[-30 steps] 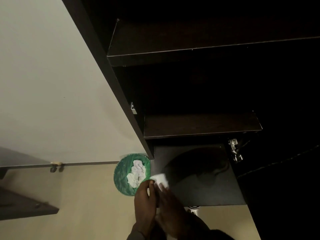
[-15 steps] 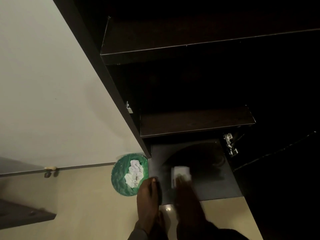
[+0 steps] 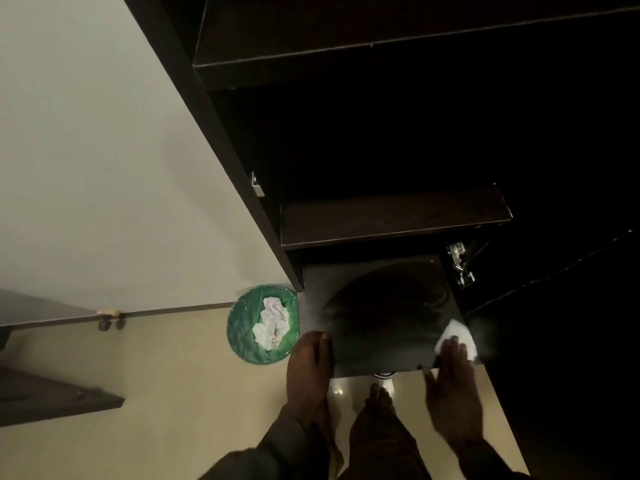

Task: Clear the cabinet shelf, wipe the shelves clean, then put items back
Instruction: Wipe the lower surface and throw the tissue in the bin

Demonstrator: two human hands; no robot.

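Observation:
I look down into a dark cabinet with bare shelves: an upper shelf point(image 3: 346, 46), a middle shelf point(image 3: 391, 216) and a glossy black bottom shelf point(image 3: 381, 306). My right hand point(image 3: 450, 393) presses a white tissue point(image 3: 457, 334) flat on the bottom shelf's front right corner. My left hand point(image 3: 310, 368) rests on that shelf's front left edge, fingers together, holding nothing that I can see.
A green bin point(image 3: 263, 323) with crumpled white tissues stands on the beige floor, just left of the cabinet. A pale wall point(image 3: 104, 168) fills the left. Metal hinges point(image 3: 459, 261) show at the cabinet's right side. My bare foot point(image 3: 379, 400) stands below the shelf.
My right hand has slid the tissue from the shelf's front left, past the middle, to the front right corner. My left hand has stayed on the left edge.

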